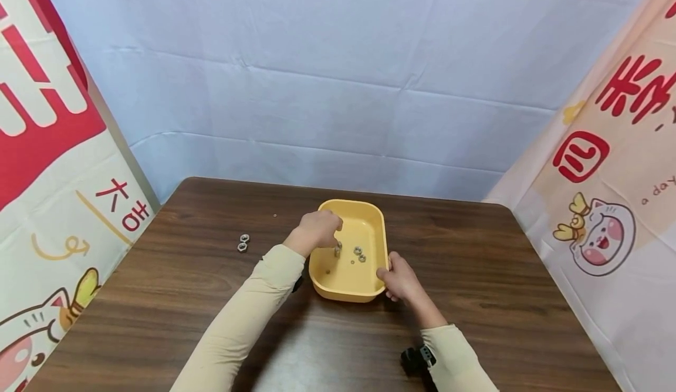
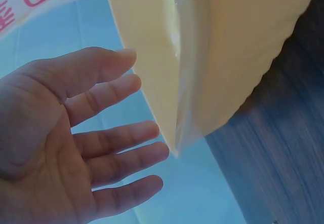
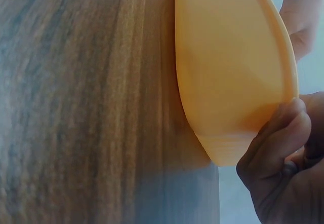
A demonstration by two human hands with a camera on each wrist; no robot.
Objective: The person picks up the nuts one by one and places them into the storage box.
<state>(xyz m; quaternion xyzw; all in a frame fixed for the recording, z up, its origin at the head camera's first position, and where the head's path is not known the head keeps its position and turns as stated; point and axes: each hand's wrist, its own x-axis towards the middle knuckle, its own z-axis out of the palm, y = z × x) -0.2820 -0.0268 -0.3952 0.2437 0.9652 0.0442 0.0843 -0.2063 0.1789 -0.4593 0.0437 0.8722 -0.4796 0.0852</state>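
A yellow plastic tray (image 1: 348, 289) with raised walls sits on the dark wooden table. My left hand (image 1: 319, 230) is over its left side; in the left wrist view that hand (image 2: 86, 138) has its fingers spread and holds nothing. Just below the fingertips, metal pieces (image 1: 338, 250) look blurred, and I cannot tell whether they are falling or resting. Two hex nuts (image 1: 360, 254) and a few tiny pieces lie on the tray floor. With the thumb over the rim and fingers outside, my right hand (image 1: 400, 277) grips the tray's right wall, also seen in the right wrist view (image 3: 278, 153).
Two more hex nuts (image 1: 243, 243) lie together on the table left of the tray. A tiny piece (image 1: 274, 215) lies farther back. A pale cloth (image 1: 338, 110) hangs behind the table, with printed cloths at both sides.
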